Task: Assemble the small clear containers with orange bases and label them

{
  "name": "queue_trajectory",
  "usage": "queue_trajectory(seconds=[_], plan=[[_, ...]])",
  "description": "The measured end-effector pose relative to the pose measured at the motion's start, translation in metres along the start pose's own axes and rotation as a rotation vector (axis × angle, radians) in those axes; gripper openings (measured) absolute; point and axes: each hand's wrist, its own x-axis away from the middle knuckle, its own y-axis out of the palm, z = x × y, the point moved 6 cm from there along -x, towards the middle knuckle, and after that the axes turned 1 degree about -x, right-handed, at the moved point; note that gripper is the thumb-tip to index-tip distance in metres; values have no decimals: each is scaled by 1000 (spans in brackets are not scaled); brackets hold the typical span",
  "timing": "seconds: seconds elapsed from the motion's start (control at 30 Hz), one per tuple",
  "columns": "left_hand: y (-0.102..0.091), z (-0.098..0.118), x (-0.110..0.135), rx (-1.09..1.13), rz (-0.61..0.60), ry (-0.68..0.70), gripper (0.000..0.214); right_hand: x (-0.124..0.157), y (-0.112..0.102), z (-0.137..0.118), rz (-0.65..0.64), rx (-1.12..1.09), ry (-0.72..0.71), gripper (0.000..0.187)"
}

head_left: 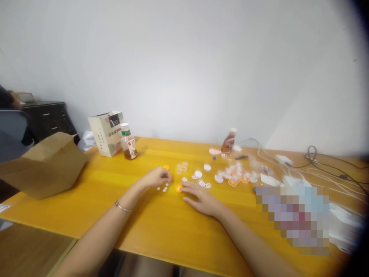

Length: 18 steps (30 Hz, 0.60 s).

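My left hand is over the middle of the table, its fingers curled together; whatever they pinch is hidden. Just below it lie several small white discs. An orange round piece shows partly behind that hand. My right hand rests low with its fingers stretched out, the fingertips touching the edge of an orange round cap. Beyond the right hand are flat white perforated discs, white round lids and clear plastic cups.
A heap of clear, white and orange round containers sits right of centre. Two drink bottles stand farther back. A paper gift bag and brown paper bag are left. Cables and a blurred-out item lie right.
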Motion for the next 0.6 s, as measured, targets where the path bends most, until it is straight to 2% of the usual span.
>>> queue_trajectory(seconds=[0.1,0.23,0.4,0.6], plan=[[16,19,-2,143,-15,84,19,0,3,-4,-50,-10,-19,35],[29,32,-3,192,-1,144,16,-2,4,-6,-81,-7,-23,37],[35,36,-3,266,-14,176,12,-2,4,-7,-82,11,-25,37],[35,34,-5,221,26,172,12,-2,5,-6,-79,2,-53,37]])
